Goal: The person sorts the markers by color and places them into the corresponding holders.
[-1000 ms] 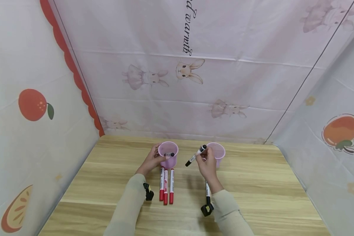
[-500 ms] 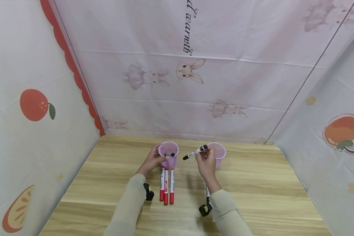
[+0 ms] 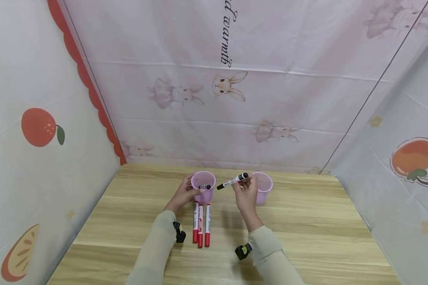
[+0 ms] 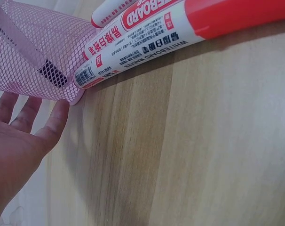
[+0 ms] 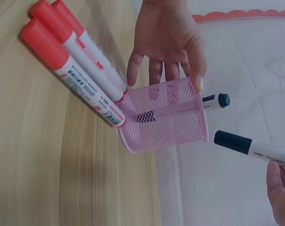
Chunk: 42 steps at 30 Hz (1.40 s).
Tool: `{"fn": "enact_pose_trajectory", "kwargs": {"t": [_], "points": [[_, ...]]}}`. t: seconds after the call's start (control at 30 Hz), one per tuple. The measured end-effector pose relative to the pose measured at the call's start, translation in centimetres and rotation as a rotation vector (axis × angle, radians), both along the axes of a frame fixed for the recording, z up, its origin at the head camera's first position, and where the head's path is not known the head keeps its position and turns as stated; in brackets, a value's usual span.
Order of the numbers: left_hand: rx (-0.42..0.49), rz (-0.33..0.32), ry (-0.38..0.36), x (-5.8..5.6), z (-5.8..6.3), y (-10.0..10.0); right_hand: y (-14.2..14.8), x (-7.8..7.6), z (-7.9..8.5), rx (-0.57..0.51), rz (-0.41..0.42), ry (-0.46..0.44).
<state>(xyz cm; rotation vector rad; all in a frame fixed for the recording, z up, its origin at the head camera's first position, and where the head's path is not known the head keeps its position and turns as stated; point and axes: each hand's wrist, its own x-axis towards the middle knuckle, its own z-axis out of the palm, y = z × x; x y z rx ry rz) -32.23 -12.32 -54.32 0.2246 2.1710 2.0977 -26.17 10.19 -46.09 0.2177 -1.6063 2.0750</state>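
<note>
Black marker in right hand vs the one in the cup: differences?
Place: the held marker is outside the cup, in the grip of the right hand; the cup marker leans inside it.
View: the held marker is partly covered by the hand; the cup marker's lower part shows through mesh.
Shared: white barrels, black ends.

The left hand (image 3: 182,195) grips a cup (image 3: 208,195) holding a marker (image 3: 205,187); in front of this cup lie three red markers (image 3: 200,225); to its right, the right hand (image 3: 246,195) pinches another marker (image 3: 228,183); farther right, a second cup (image 3: 264,189).
</note>
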Motion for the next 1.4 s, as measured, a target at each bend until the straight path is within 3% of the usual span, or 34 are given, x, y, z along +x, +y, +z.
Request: {"fn": "enact_pose_trajectory", "kwargs": {"t": [0.23,0.53,0.8,0.93,1.13,1.4], "points": [[0.032,-0.014,-0.001,0.0,0.2,0.0,-0.5,-0.1,0.3,0.015,0.011,0.047],[0.039,-0.087,-0.012,1.2,2.3,0.1,-1.3,-0.4,0.1,-0.034,0.009,0.076],[0.05,-0.015,-0.01,0.1,0.2,-0.1,-2.1,-0.6,-0.4,-0.029,0.03,0.041],[0.035,0.005,0.002,-0.1,-0.4,-0.1,-2.3,-0.7,-0.4,0.025,0.045,0.051],[0.041,0.009,0.008,-0.1,-0.3,-0.1,-2.5,-0.9,-0.6,0.182,0.05,0.019],[0.038,-0.002,0.007,-0.2,-0.2,-0.1,-3.0,-0.6,-0.3,0.339,-0.04,-0.041]]}}
